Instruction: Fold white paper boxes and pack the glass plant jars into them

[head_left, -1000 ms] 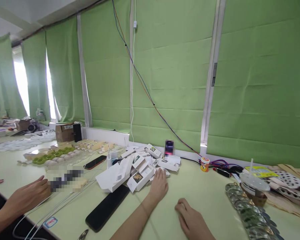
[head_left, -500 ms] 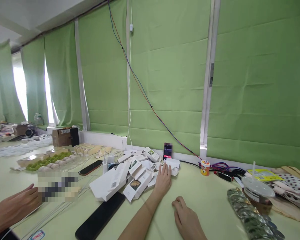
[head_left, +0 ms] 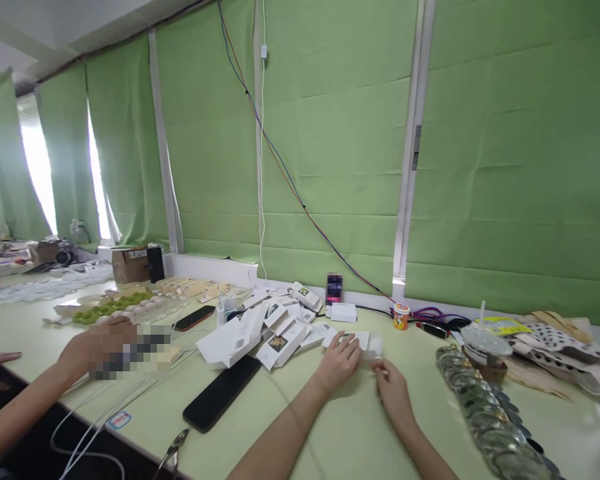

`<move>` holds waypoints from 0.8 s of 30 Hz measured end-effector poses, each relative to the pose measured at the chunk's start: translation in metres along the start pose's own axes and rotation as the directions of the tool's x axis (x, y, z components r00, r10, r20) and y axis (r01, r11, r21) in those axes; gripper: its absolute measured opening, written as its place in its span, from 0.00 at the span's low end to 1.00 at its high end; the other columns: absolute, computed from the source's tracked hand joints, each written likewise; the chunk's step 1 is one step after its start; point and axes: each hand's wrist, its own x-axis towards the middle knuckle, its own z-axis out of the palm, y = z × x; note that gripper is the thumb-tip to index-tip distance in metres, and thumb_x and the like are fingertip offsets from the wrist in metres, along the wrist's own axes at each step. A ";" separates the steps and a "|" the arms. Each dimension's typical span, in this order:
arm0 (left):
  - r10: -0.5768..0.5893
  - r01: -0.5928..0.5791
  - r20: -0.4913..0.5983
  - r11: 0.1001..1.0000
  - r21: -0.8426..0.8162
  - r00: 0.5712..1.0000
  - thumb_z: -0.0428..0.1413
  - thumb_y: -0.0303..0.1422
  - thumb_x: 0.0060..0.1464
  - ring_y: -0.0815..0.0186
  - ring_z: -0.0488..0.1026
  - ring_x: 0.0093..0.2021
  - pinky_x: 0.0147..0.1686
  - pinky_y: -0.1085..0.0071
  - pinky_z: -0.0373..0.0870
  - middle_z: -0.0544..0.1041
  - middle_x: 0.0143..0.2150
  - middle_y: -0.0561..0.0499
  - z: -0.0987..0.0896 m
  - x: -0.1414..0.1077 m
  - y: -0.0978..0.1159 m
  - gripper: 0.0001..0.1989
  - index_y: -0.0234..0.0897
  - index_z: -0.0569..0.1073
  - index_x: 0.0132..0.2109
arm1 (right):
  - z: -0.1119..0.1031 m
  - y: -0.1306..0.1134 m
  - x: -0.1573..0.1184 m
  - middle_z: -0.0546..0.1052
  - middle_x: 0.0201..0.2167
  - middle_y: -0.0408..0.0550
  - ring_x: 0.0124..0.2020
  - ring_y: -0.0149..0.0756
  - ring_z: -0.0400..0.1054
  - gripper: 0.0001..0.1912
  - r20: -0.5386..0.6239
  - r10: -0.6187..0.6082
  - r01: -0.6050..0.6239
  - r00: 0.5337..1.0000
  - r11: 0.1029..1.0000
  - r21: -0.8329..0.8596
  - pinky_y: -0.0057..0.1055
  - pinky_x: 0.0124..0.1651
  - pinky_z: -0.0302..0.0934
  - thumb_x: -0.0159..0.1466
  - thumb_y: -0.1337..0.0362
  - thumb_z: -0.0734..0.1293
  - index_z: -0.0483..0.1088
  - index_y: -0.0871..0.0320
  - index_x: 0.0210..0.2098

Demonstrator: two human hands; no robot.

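Observation:
My left hand [head_left: 339,361] rests on a small white box [head_left: 361,340] just right of the heap of white boxes [head_left: 247,333], its fingers bent over the box. To the right of it, my right hand [head_left: 391,387] has its fingers curled together near the box's open flap, which looks blurred; whether they pinch the flap is too small to tell. Behind my hands another white box [head_left: 343,313] lies in front of an upright phone [head_left: 335,290].
A long black case [head_left: 220,395] lies left of my forearm. Another person's hand [head_left: 100,343] is at the far left near cables. A lidded cup [head_left: 487,347] and a row of clear round packs [head_left: 485,413] stand right. An orange-white tub [head_left: 401,316] is behind.
My left hand has drawn back from near the phone, bringing a white box nearer. My right hand has moved up beside it. The view has shifted, and the other person's hand has moved.

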 end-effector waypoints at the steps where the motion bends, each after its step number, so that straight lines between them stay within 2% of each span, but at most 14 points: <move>1: 0.003 -0.003 0.023 1.000 -0.002 1.000 0.39 0.26 0.62 0.61 0.63 0.59 0.62 0.55 0.52 0.72 0.53 0.46 -0.004 -0.003 0.007 0.16 0.37 0.69 0.49 | -0.004 0.003 0.000 0.69 0.17 0.39 0.14 0.32 0.61 0.10 -0.030 0.081 -0.078 0.996 0.994 0.071 0.29 0.19 0.57 0.55 0.59 0.58 0.67 0.56 0.29; 3: -0.021 0.022 0.060 1.000 -0.008 0.998 0.38 0.24 0.62 0.62 0.64 0.58 0.60 0.56 0.53 0.73 0.52 0.46 -0.010 -0.007 0.018 0.17 0.37 0.70 0.48 | -0.010 0.008 -0.004 0.69 0.18 0.39 0.14 0.30 0.61 0.10 -0.062 0.149 -0.139 0.987 0.980 0.140 0.27 0.16 0.55 0.53 0.58 0.58 0.65 0.57 0.28; 5: -0.097 0.098 0.060 0.995 -0.017 0.993 0.39 0.26 0.62 0.61 0.63 0.58 0.60 0.58 0.54 0.71 0.55 0.45 -0.014 -0.011 0.025 0.16 0.36 0.68 0.50 | -0.015 0.009 -0.009 0.71 0.21 0.41 0.15 0.29 0.62 0.10 -0.074 0.144 -0.132 0.987 0.981 0.144 0.26 0.18 0.56 0.52 0.58 0.58 0.65 0.57 0.29; 7: -0.191 0.192 0.053 0.981 -0.025 0.980 0.44 0.32 0.61 0.58 0.58 0.62 0.61 0.56 0.52 0.65 0.60 0.43 -0.015 -0.017 0.026 0.16 0.35 0.65 0.55 | -0.018 0.008 -0.013 0.70 0.21 0.40 0.16 0.30 0.63 0.11 -0.077 0.131 -0.120 0.988 0.984 0.130 0.26 0.18 0.56 0.51 0.58 0.59 0.66 0.57 0.29; 10: -0.300 0.304 0.093 0.952 -0.038 0.949 0.48 0.43 0.57 0.51 0.50 0.65 0.62 0.49 0.44 0.59 0.64 0.41 -0.013 -0.023 0.021 0.27 0.34 0.60 0.60 | -0.020 0.005 -0.014 0.70 0.20 0.40 0.18 0.33 0.64 0.11 -0.089 0.093 -0.085 0.992 0.992 0.090 0.29 0.20 0.57 0.49 0.57 0.60 0.67 0.56 0.29; 12: -0.339 0.347 0.128 0.936 -0.051 0.932 0.49 0.45 0.56 0.49 0.52 0.64 0.62 0.46 0.42 0.64 0.61 0.40 -0.011 -0.024 0.018 0.28 0.33 0.61 0.59 | -0.021 0.005 -0.012 0.72 0.23 0.43 0.23 0.36 0.67 0.12 -0.117 0.063 -0.055 0.991 0.996 0.064 0.32 0.28 0.61 0.49 0.57 0.60 0.68 0.56 0.29; 15: -0.323 0.333 0.116 0.939 -0.084 0.939 0.48 0.42 0.58 0.51 0.62 0.57 0.60 0.49 0.47 0.72 0.51 0.41 -0.014 -0.021 0.021 0.21 0.33 0.67 0.53 | -0.024 0.008 -0.004 0.73 0.32 0.49 0.33 0.40 0.68 0.14 -0.217 -0.018 0.009 0.976 0.999 -0.040 0.36 0.40 0.62 0.52 0.57 0.58 0.68 0.57 0.33; 18: -0.255 0.268 0.112 0.955 -0.128 0.961 0.46 0.36 0.58 0.57 0.68 0.47 0.53 0.56 0.59 0.74 0.43 0.43 -0.020 -0.017 0.030 0.13 0.34 0.70 0.44 | -0.026 0.009 0.015 0.71 0.38 0.53 0.37 0.42 0.68 0.17 -0.305 -0.145 0.088 0.941 0.977 -0.194 0.37 0.43 0.61 0.56 0.58 0.54 0.66 0.59 0.39; 20: -0.211 0.230 0.124 0.957 -0.174 0.970 0.49 0.36 0.56 0.56 0.67 0.46 0.51 0.57 0.61 0.73 0.43 0.43 -0.023 -0.016 0.034 0.13 0.35 0.70 0.44 | -0.024 0.008 0.035 0.70 0.41 0.55 0.39 0.41 0.67 0.18 -0.280 -0.193 0.095 0.941 0.940 -0.328 0.36 0.44 0.62 0.59 0.60 0.52 0.64 0.61 0.43; 22: -0.231 0.253 0.121 0.940 -0.230 0.965 0.51 0.39 0.54 0.53 0.65 0.52 0.55 0.54 0.57 0.71 0.49 0.41 -0.021 -0.017 0.036 0.17 0.36 0.70 0.48 | -0.017 0.006 0.061 0.69 0.44 0.56 0.42 0.40 0.67 0.19 -0.206 -0.185 0.067 0.961 0.877 -0.476 0.34 0.47 0.61 0.60 0.63 0.50 0.63 0.62 0.45; 24: -0.311 0.335 0.127 0.900 -0.280 0.942 0.51 0.44 0.54 0.48 0.57 0.60 0.60 0.48 0.47 0.65 0.58 0.38 -0.015 -0.020 0.034 0.25 0.37 0.66 0.56 | -0.004 0.005 0.089 0.69 0.46 0.56 0.45 0.40 0.66 0.19 -0.136 -0.149 0.045 0.979 0.819 -0.572 0.34 0.50 0.59 0.59 0.66 0.52 0.64 0.62 0.47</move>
